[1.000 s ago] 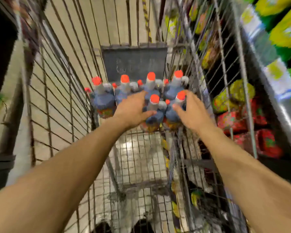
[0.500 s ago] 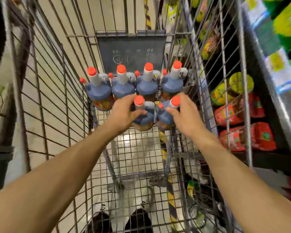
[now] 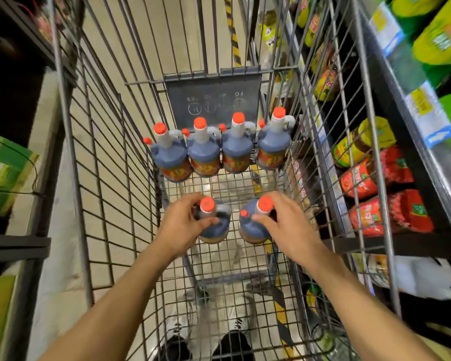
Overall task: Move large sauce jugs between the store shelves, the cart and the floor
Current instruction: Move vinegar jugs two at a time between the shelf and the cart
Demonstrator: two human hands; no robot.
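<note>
Bare metal wire cart point(image 3: 110, 162) holds glossy plastic jugs point(image 3: 205, 155) with matt caps.

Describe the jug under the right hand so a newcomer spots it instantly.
Inside the wire cart, four jugs line the far end and two stand nearer. Of the near pair, it is the right jug, gripped at its neck by the right hand, with a small orange spout cap pointing left.

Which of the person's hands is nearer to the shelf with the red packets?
Right. The right hand grips a jug on the cart's side next to the red packets; the left hand grips the other jug, farther from them.
</note>
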